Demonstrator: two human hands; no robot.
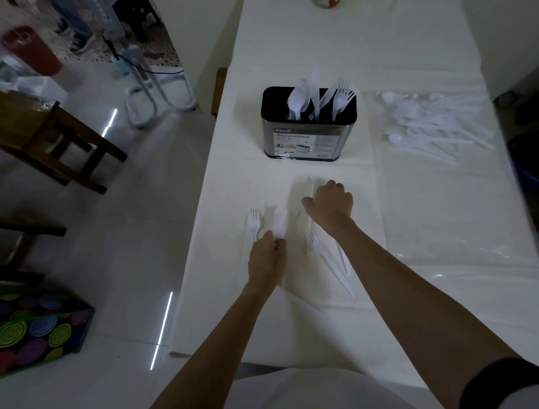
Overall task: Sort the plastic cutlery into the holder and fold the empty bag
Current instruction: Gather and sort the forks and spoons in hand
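The black and steel holder [309,140] stands mid-table with white spoons, knives and forks upright in it. A clear bag [431,125] of white cutlery lies to its right. My left hand [267,262] pinches a blurred white utensil [280,223] near the table's left side. Curled fingers of my right hand [329,204] close over a thin white knife [312,186] in front of the holder. One loose fork [253,222] lies left of my left hand. Another fork [319,248] and a knife [344,262] lie under my right forearm.
The table [379,292] has a white cover, and its left edge runs close to my left hand. Wooden chairs [58,140] and a colourful circle-patterned bag [38,330] stand on the floor to the left. A round object [326,3] sits at the table's far end.
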